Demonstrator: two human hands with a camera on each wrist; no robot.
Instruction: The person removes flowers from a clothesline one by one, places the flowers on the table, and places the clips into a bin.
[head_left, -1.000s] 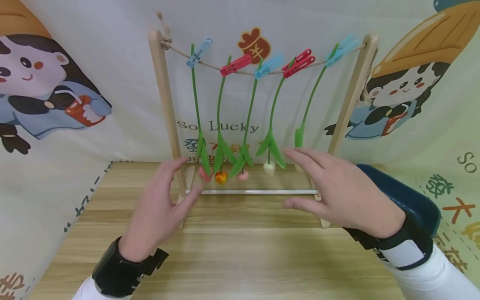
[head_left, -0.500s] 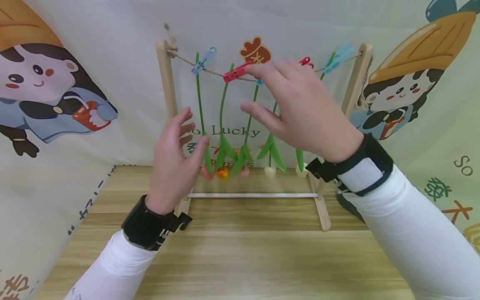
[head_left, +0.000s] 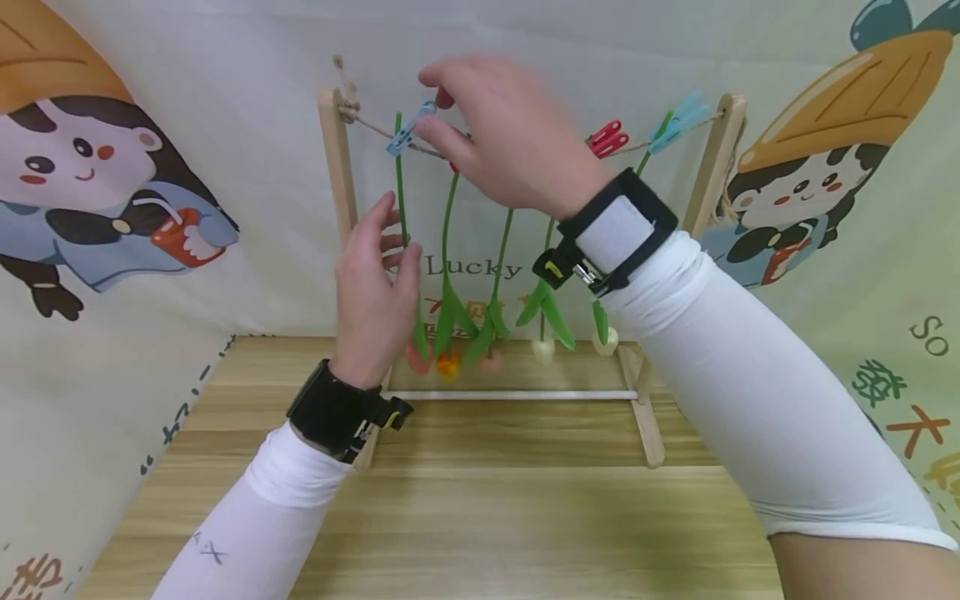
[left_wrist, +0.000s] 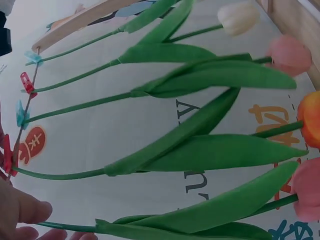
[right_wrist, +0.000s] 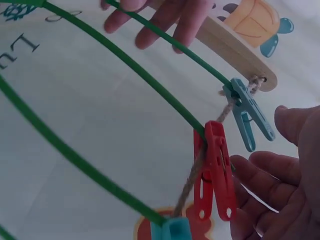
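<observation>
Artificial tulips hang heads-down from a twine line, each held by a plastic clothespin. My right hand is raised at the line's left end, its thumb and fingers spread around the handles of the leftmost blue clothespin. A small gap shows between thumb and clothespin in the right wrist view. Below it, my left hand is beside the leftmost green stem, with thumb and loosely bent fingers on either side. That stem leads down to a pink tulip head. A red clothespin hangs alongside, mostly hidden in the head view.
A wooden frame carries the line, with a white crossbar low between its legs. It stands on a wood-grain table before a printed cloth backdrop. Another red clothespin and a blue one hang at the right.
My right hand has risen from the frame's right side and swept left along the line to the leftmost clothespin. My left hand has moved up to the leftmost stem.
</observation>
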